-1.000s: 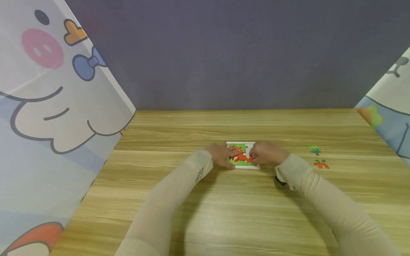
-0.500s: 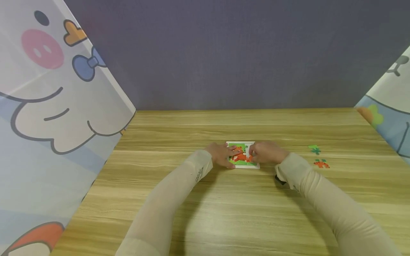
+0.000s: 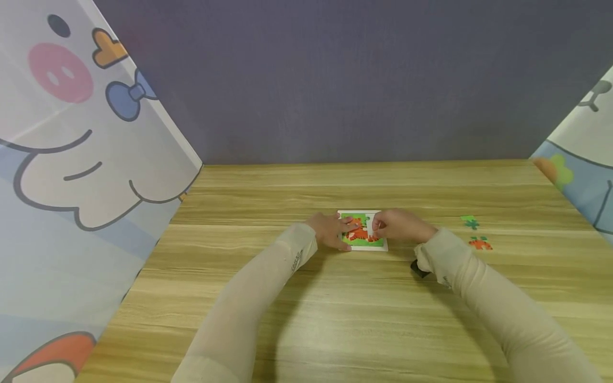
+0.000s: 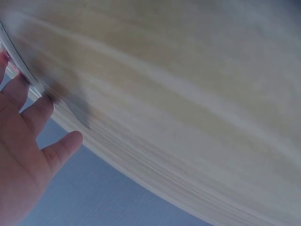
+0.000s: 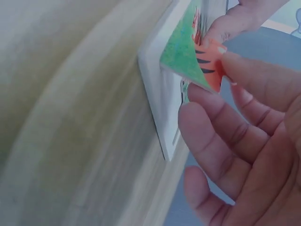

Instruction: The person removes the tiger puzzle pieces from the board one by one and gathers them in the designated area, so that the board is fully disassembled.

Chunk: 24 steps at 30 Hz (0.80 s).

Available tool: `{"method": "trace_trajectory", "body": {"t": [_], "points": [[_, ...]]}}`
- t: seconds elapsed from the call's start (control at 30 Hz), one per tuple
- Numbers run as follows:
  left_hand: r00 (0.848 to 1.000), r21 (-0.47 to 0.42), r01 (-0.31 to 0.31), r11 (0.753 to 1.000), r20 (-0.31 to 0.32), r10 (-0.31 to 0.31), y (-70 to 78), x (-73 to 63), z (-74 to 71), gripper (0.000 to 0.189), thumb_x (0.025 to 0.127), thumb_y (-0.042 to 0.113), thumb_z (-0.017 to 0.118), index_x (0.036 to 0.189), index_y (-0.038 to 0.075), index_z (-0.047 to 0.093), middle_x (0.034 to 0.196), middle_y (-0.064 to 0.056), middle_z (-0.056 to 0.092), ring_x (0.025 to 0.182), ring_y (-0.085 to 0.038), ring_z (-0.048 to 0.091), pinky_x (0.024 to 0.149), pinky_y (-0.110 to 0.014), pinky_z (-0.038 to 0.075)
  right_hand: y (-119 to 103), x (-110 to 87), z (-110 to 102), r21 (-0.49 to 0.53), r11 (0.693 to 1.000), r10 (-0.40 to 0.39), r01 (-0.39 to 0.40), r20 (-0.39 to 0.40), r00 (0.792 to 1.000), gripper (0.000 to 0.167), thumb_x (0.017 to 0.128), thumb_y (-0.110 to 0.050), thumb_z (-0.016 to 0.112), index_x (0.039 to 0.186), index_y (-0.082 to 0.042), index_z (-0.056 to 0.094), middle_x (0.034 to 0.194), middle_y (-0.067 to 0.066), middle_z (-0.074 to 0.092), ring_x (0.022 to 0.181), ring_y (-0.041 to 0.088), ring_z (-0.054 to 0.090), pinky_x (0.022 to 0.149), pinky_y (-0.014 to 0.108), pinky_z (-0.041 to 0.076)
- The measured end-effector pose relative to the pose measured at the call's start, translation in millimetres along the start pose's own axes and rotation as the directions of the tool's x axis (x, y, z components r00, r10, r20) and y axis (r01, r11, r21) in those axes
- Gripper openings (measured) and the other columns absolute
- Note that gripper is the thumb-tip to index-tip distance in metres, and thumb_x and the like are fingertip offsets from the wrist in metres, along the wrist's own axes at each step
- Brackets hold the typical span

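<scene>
A jigsaw puzzle (image 3: 353,243) of an orange striped animal on green lies in a white frame (image 3: 365,249) on the table. My left hand (image 3: 329,232) rests on its left side, fingers spread over the picture and the frame edge. At the right side, my right hand (image 3: 399,225) pinches a green and orange corner puzzle piece (image 5: 184,52) by its orange edge between thumb and index finger. That piece sits at the puzzle's lower right corner. Bare white backing shows above it, partly hidden by the fingers.
Two loose groups of puzzle pieces lie to the right: a green piece (image 3: 471,222) and an orange striped piece (image 3: 480,244). A dark grey panel (image 3: 364,80) stands behind the wooden table (image 3: 345,319), with printed cartoon panels on both sides.
The lower right puzzle piece has shifted slightly and lies flush with its neighbour. My right wrist has moved a little to the right; my left hand keeps its place.
</scene>
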<state>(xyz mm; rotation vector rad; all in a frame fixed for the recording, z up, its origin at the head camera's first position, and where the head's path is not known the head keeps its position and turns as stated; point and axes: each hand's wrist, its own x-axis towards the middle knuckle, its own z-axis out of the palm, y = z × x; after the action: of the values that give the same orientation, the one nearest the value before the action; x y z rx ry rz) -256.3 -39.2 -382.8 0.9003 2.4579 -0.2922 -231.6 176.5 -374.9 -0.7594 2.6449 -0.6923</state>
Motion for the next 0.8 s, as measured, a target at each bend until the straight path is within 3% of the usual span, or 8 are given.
{"method": "trace_trajectory", "body": {"t": [0.2,0.33,0.57,0.7,0.8], "points": [[1.0,-0.007,-0.011,1.0,-0.004,0.011,-1.1,0.6,1.0,0.076,0.095,0.067,0.046,0.159,0.04,0.013,0.165,0.015,0.007,0.152,-0.017,0.014,0.105,-0.038,0.044,3.8,-1.6,5.7,0.089,0.995,-0.03,0.036,-0.062,0.998,0.009,0.08,0.006,0.07,0.081,-0.001,0.065,0.078,0.007,0.067,0.072,0.015,0.062,0.064,0.029,0.051],[1.0,-0.009,-0.014,1.0,-0.005,0.014,-0.6,-0.1,0.6,0.076,0.096,0.067,0.046,0.159,0.04,0.013,0.165,0.015,0.007,0.152,-0.017,0.014,0.108,-0.039,0.042,6.0,-2.6,10.0,0.139,0.989,-0.034,0.045,-0.081,0.996,0.012,0.077,0.011,0.069,0.085,0.002,0.066,0.079,0.01,0.068,0.074,0.017,0.063,0.064,0.028,0.051],[1.0,-0.003,-0.019,1.0,0.004,0.019,0.5,-0.7,-0.3,0.075,0.096,0.066,0.046,0.159,0.04,0.013,0.165,0.015,0.006,0.153,-0.017,0.013,0.112,-0.043,0.037,9.9,-3.1,17.1,0.236,0.972,0.002,0.015,-0.073,0.997,0.013,0.084,0.008,0.067,0.097,0.008,0.067,0.078,0.008,0.067,0.066,0.009,0.053,0.058,0.024,0.045],[1.0,-0.007,-0.013,1.0,0.007,0.013,0.6,-0.9,0.0,0.076,0.097,0.066,0.045,0.159,0.04,0.012,0.166,0.015,0.006,0.153,-0.017,0.012,0.112,-0.044,0.037,12.0,-4.9,18.0,0.295,0.956,0.019,0.002,-0.07,0.997,0.021,0.09,0.009,0.059,0.11,0.013,0.064,0.075,0.005,0.063,0.055,0.005,0.042,0.052,0.021,0.037],[1.0,-0.023,-0.011,1.0,0.008,0.011,-0.6,-0.6,0.7,0.075,0.097,0.065,0.045,0.159,0.04,0.011,0.166,0.015,0.006,0.153,-0.018,0.012,0.114,-0.045,0.035,13.4,-6.3,17.7,0.329,0.944,0.028,-0.004,-0.068,0.997,0.027,0.094,0.008,0.053,0.119,0.015,0.06,0.08,0.01,0.064,0.056,0.008,0.045,0.052,0.022,0.04]]}}
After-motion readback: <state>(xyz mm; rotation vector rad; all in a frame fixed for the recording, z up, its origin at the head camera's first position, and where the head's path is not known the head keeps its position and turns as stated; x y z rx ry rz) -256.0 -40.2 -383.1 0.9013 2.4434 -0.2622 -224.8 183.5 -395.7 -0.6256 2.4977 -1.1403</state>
